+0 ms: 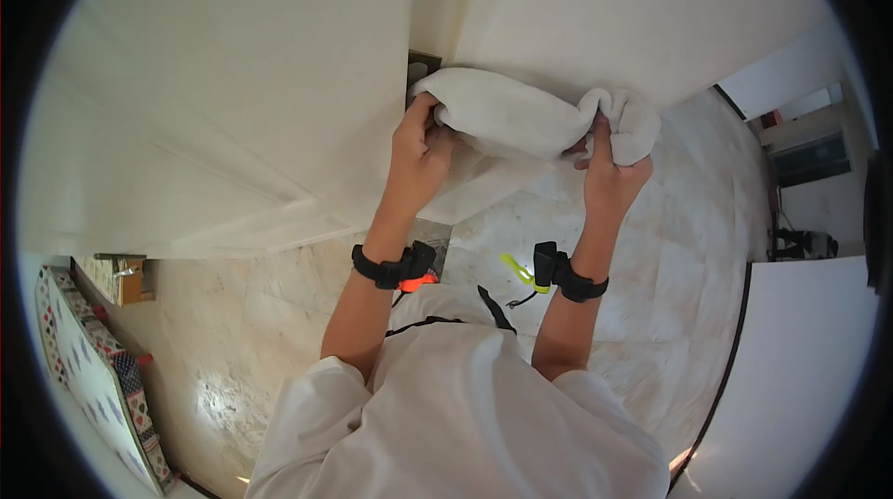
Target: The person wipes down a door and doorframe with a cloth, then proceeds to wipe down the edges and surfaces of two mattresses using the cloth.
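Observation:
A thick white towel (pixel 512 113), bunched and partly rolled, stretches between my two hands in front of a pale door panel. My left hand (pixel 420 153) grips its left end, fingers curled around the lower edge. At the other end, my right hand (pixel 614 169) pinches the fabric, with the thumb pressed into a fold and some fingers hidden behind it. The towel's left end lies close to a dark metal plate (pixel 423 64) on the door edge. Black straps with small boxes sit on both wrists.
A large white door (pixel 233 80) fills the left side, and another white panel (pixel 633 6) stands ahead. Pale tiled floor (pixel 521 220) stretches below. A patterned bed (pixel 102 369) is at the lower left, near a small wooden piece of furniture (pixel 121 278). A white surface (pixel 791 369) stands at right.

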